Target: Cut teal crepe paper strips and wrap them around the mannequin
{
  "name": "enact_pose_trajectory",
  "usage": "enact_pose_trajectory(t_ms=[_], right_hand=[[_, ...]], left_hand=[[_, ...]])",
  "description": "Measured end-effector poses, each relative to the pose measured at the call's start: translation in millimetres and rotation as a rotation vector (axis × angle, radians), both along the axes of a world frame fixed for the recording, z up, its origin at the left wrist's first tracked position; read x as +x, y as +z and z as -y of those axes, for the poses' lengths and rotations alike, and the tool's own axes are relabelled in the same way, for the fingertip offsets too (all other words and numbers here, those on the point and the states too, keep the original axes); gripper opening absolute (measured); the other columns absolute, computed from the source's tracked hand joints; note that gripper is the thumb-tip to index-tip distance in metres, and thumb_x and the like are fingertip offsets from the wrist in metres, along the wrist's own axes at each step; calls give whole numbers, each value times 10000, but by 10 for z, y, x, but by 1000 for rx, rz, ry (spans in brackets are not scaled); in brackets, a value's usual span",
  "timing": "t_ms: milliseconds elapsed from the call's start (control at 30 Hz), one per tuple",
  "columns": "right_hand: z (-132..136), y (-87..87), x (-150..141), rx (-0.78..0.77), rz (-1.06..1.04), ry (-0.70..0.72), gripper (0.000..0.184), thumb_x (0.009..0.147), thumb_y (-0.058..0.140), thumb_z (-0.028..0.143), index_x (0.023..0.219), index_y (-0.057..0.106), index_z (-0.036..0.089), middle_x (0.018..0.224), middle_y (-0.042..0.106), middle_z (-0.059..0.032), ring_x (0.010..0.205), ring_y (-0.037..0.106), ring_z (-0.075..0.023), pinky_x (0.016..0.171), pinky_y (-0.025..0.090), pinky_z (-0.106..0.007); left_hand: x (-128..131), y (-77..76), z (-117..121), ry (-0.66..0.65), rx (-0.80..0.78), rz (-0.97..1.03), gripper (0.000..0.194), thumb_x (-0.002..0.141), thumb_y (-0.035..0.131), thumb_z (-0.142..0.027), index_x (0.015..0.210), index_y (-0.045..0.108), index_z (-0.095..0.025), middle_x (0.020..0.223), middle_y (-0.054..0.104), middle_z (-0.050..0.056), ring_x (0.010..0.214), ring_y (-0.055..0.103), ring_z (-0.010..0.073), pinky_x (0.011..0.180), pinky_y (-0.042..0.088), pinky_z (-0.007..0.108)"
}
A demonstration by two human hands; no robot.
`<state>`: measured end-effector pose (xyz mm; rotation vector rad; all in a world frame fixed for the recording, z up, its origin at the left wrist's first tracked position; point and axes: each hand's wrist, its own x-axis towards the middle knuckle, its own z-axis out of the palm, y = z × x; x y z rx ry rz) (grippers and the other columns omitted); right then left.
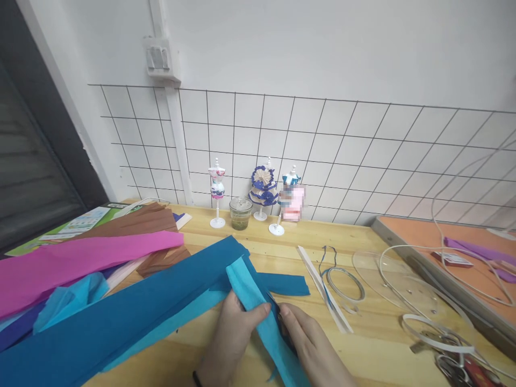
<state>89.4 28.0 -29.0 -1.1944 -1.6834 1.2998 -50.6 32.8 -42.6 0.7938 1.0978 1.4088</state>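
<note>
A light blue crepe paper strip (248,287) runs between both hands near the table's front edge. My left hand (229,336) pinches it with thumb on top. My right hand (312,346) is closed around a dark tool, probably scissors (280,318), at the strip's edge; the tool is mostly hidden. Under the strip lies a long dark blue crepe sheet (133,309), reaching to the left.
Pink (80,260), brown and more blue paper sheets pile at the left. Three small dress-form figures (262,188) and a glass jar (240,213) stand by the wire grid wall. Tape rolls, white strips, wire loops and an orange board (423,236) lie at the right.
</note>
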Motion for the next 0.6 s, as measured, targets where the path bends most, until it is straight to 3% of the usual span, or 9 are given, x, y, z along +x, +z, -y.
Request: enact_pose_trajectory(t_ms=[600], right_hand=[[28,57,-62,32,-13,13,369,899,360,427,984,609,169,973,652,-61,959,550,-209,892,399,-309]], left_hand=[[15,38,-13,15,6,69,177,575,708,-125,715,603,-154,692,694,19,664,603,166,642,479,282]])
